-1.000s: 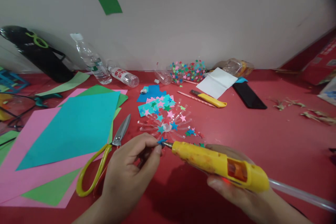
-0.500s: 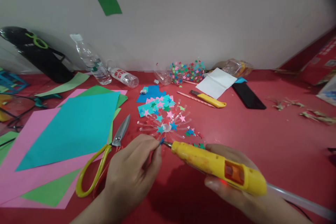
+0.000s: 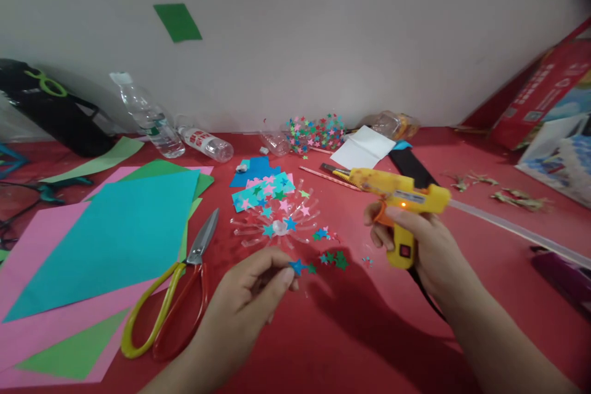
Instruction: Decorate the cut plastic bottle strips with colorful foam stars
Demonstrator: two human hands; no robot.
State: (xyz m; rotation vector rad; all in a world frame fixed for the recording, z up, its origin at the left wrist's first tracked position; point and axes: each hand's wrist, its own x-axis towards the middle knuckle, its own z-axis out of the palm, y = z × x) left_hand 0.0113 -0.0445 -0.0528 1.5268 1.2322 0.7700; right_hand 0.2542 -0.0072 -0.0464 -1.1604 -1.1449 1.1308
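Note:
Between thumb and fingertips, my left hand (image 3: 258,289) pinches a small blue paper star (image 3: 297,267). My right hand (image 3: 425,240) is wrapped round a yellow hot glue gun (image 3: 392,188), held above the table with its nozzle to the left, an orange light lit and a clear glue stick (image 3: 512,231) out of its back. Just beyond the left hand lies a clear plastic bottle piece cut into spread strips (image 3: 279,228), with colored stars on it. Green stars (image 3: 339,260) lie on the red table between the hands. The scissors (image 3: 198,246) rest open left of my left hand.
Colored paper sheets (image 3: 115,234) cover the table's left side. At the back are a standing water bottle (image 3: 154,120), a lying bottle (image 3: 207,143) and a star-covered bottle (image 3: 318,133). A box cutter (image 3: 339,173) lies behind the glue gun, near a folded white paper (image 3: 362,146).
The glue gun has moved up and right, away from the blue star, and turned so its handle points down. My left hand has lowered slightly, still pinching the star.

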